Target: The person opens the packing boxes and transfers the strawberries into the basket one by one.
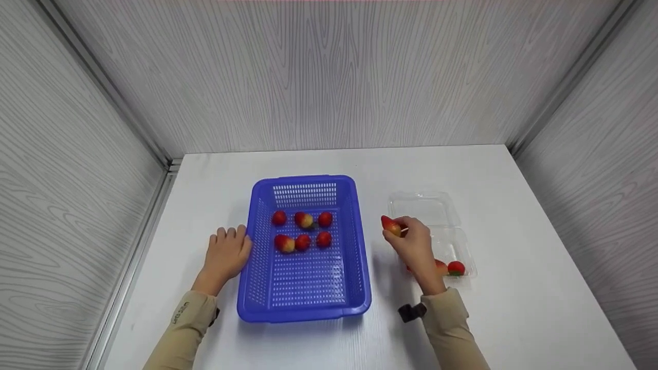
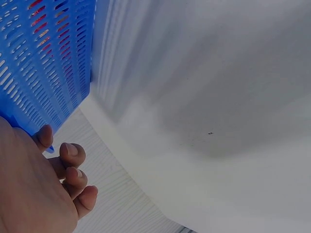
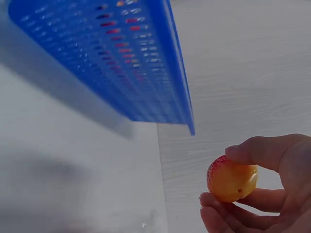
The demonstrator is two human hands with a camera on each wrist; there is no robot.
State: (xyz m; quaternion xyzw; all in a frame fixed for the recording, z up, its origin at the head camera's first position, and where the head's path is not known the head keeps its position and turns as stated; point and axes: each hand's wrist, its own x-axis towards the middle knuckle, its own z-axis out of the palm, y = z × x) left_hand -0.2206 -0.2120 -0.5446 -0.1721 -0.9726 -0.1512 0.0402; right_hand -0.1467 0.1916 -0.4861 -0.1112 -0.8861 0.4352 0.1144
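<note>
My right hand pinches a red-and-yellow toy strawberry between thumb and fingers, raised over the left side of an opened clear plastic clamshell box. A small hole shows in the strawberry's yellow end in the right wrist view. My left hand rests against the left rim of a blue plastic basket, its fingers loosely bent in the left wrist view. Inside the basket lie several red and red-yellow strawberries in two rough rows, toward the far half.
Near the front of the clamshell box are a red strawberry with a green base and an orange-red one, partly hidden by my right wrist. All this stands on a white table, with pale wood-grain panels behind and at both sides.
</note>
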